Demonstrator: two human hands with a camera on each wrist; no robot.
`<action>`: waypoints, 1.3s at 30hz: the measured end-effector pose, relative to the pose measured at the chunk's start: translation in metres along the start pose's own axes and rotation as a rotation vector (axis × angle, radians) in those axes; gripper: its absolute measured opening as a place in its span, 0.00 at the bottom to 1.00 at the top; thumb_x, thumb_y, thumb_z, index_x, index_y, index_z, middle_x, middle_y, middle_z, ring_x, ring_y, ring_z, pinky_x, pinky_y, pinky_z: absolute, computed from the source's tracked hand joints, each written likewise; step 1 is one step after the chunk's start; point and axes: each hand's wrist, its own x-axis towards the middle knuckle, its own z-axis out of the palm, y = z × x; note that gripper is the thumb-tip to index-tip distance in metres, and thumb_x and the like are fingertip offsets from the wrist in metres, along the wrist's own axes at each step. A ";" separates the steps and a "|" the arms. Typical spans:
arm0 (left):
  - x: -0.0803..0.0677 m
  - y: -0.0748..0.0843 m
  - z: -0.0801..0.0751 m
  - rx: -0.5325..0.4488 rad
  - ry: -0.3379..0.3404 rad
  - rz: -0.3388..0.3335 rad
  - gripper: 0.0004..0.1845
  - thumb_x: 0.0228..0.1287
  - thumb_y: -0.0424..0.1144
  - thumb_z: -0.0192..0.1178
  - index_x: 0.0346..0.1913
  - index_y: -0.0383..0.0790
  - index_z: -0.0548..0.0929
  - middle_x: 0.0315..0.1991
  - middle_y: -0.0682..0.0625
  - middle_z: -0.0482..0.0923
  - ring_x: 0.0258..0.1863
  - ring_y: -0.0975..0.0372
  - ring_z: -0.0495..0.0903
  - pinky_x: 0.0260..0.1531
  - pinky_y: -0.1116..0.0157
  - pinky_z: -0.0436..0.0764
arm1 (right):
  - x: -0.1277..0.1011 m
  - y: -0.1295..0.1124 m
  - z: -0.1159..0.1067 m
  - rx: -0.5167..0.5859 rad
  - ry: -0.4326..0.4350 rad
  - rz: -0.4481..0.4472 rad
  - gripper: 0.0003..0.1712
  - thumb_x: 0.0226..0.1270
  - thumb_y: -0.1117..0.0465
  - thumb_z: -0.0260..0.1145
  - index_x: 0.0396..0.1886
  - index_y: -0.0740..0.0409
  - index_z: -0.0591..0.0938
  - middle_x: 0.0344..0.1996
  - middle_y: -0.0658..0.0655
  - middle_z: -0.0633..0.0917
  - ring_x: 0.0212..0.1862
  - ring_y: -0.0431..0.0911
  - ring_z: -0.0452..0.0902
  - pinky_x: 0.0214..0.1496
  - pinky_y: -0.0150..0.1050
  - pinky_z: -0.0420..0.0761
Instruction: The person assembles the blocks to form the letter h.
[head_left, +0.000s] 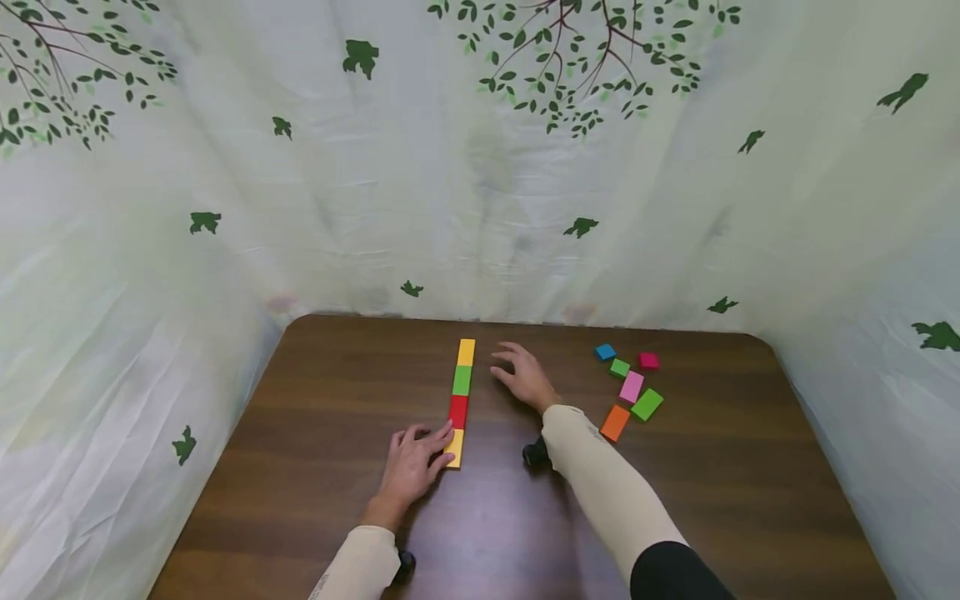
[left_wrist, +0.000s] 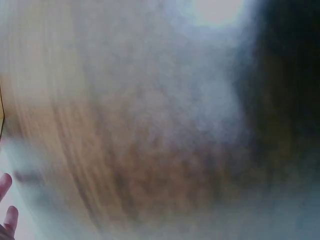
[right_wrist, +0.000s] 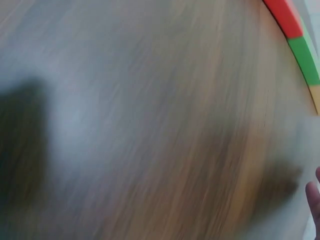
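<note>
A straight row of flat blocks runs away from me on the table: a near yellow block, a red block, a green block and a far yellow block. My left hand is at the row's near end, index finger and thumb extended over the near yellow block's left side. To the right of the row's far half, my right hand hovers with loosely bent fingers and holds nothing. The right wrist view shows the red block and green block at its upper right edge.
Loose blocks lie to the right, beyond my right forearm: blue, crimson, pink, orange and two green, the larger one nearer. A leaf-patterned curtain hangs behind the brown table.
</note>
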 end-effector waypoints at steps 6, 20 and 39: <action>0.001 -0.002 -0.001 -0.011 -0.017 -0.026 0.28 0.58 0.51 0.66 0.61 0.48 0.78 0.64 0.57 0.73 0.58 0.51 0.70 0.54 0.48 0.63 | -0.018 0.015 -0.018 0.003 0.017 -0.018 0.22 0.70 0.56 0.63 0.60 0.60 0.79 0.66 0.60 0.71 0.68 0.57 0.64 0.66 0.54 0.65; 0.004 0.000 0.003 -0.042 -0.002 -0.015 0.29 0.56 0.49 0.68 0.61 0.46 0.77 0.64 0.55 0.73 0.56 0.50 0.70 0.54 0.47 0.63 | -0.085 0.062 -0.081 -0.012 0.136 0.001 0.21 0.65 0.58 0.68 0.55 0.64 0.82 0.54 0.63 0.79 0.60 0.58 0.72 0.63 0.55 0.68; 0.006 0.000 0.004 -0.068 -0.062 -0.044 0.29 0.59 0.50 0.66 0.63 0.47 0.75 0.65 0.55 0.71 0.58 0.51 0.68 0.55 0.48 0.61 | -0.161 0.091 -0.101 -0.075 0.196 0.053 0.24 0.56 0.60 0.75 0.51 0.67 0.83 0.52 0.64 0.78 0.55 0.60 0.72 0.58 0.57 0.70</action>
